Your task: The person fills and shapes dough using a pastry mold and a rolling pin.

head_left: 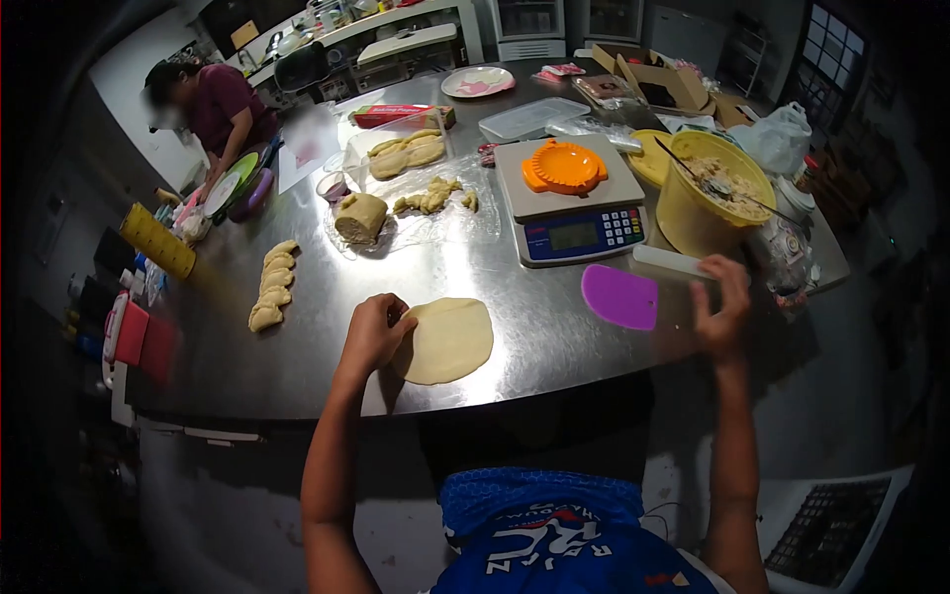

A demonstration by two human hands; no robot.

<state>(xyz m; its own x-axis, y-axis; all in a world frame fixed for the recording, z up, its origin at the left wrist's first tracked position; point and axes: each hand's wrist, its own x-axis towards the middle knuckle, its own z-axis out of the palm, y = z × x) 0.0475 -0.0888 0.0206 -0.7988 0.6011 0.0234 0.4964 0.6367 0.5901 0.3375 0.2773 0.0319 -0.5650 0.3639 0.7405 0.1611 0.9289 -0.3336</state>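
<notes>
A thin, flattened round of dough [450, 342] lies on the steel table in front of me. My left hand [378, 333] pinches its upper left edge between thumb and fingers. Off to the right, my right hand [724, 302] hovers with fingers apart, its fingertips right at the end of a white rolling pin [671, 261]. Between the hands sits a purple dough scraper [619, 297]. Behind it, an orange dumpling mold [564, 168] rests on a digital scale [574, 233].
A yellow bucket of filling [683, 213] with spoons stands at the right. Filled pastries [272, 287] line up at the left. A dough block [360, 218] and dough pieces [430, 196] lie on plastic. A person [223, 109] works at the far left beside a yellow cylinder [158, 240].
</notes>
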